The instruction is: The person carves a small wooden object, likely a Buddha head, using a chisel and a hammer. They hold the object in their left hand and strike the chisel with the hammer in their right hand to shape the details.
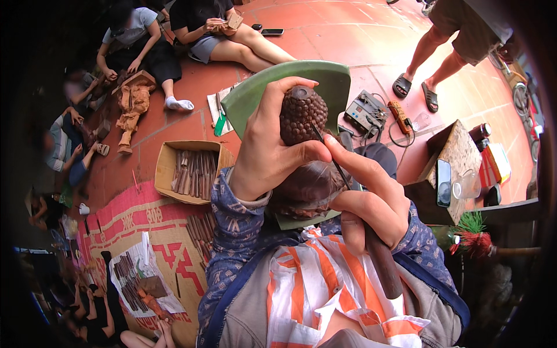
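A dark brown wooden carving (300,119), its head covered in small round knobs, is held upright in front of me. My left hand (261,145) is wrapped around the knobbed head, with the thumb near the tool's blade. In my right hand (374,197) is a carving chisel (380,264) with a long dark wooden handle. The chisel's thin blade slants up to the left and its tip meets the knobs. Below, the smooth, wider lower part of the carving rests near my lap, partly hidden by my hands. A curved green panel (246,95) stands behind the carving.
To the left are a cardboard box (159,168) of chisels and a patterned mat (125,217) with more tools. A control box (365,113) with cables and a wooden block (458,148) bearing a phone lie right. Other people sit at left; one (432,52) stands at upper right.
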### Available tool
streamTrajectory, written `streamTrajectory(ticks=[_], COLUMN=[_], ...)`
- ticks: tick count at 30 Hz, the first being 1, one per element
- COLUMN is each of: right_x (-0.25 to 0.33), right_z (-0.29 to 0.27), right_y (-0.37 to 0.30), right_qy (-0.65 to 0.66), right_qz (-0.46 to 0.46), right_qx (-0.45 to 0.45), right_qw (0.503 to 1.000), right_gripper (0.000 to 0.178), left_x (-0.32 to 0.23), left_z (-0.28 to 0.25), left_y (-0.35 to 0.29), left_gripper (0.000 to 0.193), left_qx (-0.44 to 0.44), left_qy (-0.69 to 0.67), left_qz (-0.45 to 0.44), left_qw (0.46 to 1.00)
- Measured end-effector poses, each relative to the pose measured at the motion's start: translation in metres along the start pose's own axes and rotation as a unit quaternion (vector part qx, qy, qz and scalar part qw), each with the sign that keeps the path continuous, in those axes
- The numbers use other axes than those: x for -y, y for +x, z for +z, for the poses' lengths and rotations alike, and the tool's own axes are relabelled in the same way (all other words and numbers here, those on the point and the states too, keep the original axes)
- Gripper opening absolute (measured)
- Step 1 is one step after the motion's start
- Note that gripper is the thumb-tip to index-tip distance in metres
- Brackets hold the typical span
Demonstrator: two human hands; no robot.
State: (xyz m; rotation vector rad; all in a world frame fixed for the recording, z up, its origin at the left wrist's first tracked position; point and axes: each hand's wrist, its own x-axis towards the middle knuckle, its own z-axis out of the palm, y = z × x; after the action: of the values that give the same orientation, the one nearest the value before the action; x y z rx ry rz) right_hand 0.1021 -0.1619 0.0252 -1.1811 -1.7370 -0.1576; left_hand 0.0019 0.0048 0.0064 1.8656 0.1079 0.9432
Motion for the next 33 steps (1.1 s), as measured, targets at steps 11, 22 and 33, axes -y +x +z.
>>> streamTrajectory(ticks=[11,22,33], right_x=[0.016,0.013,0.015], right_z=[0.012,-0.003,-0.004], right_y=[0.004,-0.009,-0.005], right_qy=[-0.04,0.022,0.049], right_qz=[0.027,0.048,0.124], right_qx=[-0.04,0.004,-0.026], right_qw=[0.998,0.999,0.991], right_gripper=[0.01,0.018,0.01], left_x=[0.001,0.003,0.003], left_z=[0.003,0.0,0.001], left_y=[0.0,0.002,-0.001], left_gripper=[0.089,0.106,0.098], left_qx=[-0.002,0.016,0.01], left_qy=[-0.017,0.025,-0.01], left_qz=[-0.044,-0.003,-0.024], left_qw=[0.999,1.0,1.0])
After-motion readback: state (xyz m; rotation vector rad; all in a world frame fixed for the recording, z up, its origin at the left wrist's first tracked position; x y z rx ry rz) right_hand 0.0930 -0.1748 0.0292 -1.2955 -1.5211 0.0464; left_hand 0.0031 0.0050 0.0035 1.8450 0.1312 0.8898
